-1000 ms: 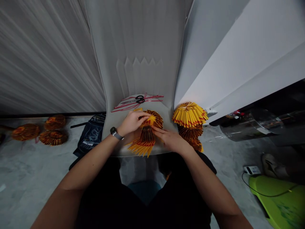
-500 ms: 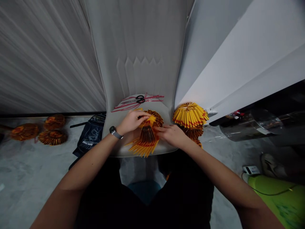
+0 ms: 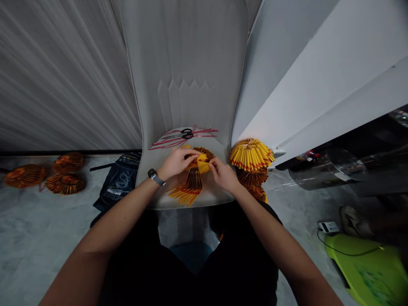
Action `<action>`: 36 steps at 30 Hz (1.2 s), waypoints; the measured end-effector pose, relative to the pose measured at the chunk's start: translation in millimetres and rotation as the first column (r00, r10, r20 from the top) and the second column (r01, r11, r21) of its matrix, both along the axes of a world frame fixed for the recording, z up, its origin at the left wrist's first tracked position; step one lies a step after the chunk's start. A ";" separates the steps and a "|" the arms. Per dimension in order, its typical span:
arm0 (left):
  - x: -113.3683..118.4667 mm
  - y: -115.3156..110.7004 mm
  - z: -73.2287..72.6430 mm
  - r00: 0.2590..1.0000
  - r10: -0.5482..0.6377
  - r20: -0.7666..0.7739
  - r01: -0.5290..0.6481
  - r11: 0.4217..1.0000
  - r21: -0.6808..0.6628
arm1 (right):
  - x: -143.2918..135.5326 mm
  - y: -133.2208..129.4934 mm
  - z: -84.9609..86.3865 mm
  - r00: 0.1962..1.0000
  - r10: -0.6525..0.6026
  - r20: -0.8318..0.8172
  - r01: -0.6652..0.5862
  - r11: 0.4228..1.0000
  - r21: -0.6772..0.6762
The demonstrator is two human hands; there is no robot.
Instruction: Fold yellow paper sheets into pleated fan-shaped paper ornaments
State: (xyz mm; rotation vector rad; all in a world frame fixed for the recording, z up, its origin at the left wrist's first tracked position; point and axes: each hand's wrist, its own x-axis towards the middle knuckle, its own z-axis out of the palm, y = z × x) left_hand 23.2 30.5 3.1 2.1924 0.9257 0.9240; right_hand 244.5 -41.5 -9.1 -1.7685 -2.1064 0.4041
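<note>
A fan of folded yellow, red and gold paper (image 3: pixel 190 187) spreads over the front of a pale chair seat (image 3: pixel 219 191). At its upper end my left hand (image 3: pixel 178 163) is closed, pinching the gathered folds between thumb and fingers. My right hand (image 3: pixel 224 174) pinches a yellow paper flap (image 3: pixel 204 166) at its right edge. Just behind the hands, part of a round pleated paper piece (image 3: pixel 205 152) shows. Farther back on the seat lie black-handled scissors (image 3: pixel 186 134) among pink strips (image 3: pixel 204 131).
Stacked pleated paper rounds (image 3: pixel 251 154) stand right of the chair. Several more paper rounds (image 3: pixel 66 183) lie on the left floor by a dark bag (image 3: pixel 119 180). A white wall panel (image 3: pixel 287 93) rises at right; a green stool (image 3: pixel 366 263) is at lower right.
My right hand has moved from the fan's side up to the yellow flap, which now stands out to the right. The fan's spread end has narrowed and swung slightly left.
</note>
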 end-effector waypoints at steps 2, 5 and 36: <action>1.3 0.6 -0.9 1.000 0.019 0.006 -0.019 1.000 -0.001 | -9.8 1.0 0.7 0.994 -0.101 0.050 0.102 0.994 -0.023; 1.8 1.1 -1.1 0.999 0.044 0.005 -0.044 0.999 0.002 | -20.8 0.6 2.5 0.982 -0.173 0.078 0.175 0.985 -0.011; -1.4 -3.6 -2.2 1.000 0.009 0.004 -0.009 0.998 0.056 | -21.5 4.4 20.2 0.995 -0.095 -0.014 0.095 0.994 -0.054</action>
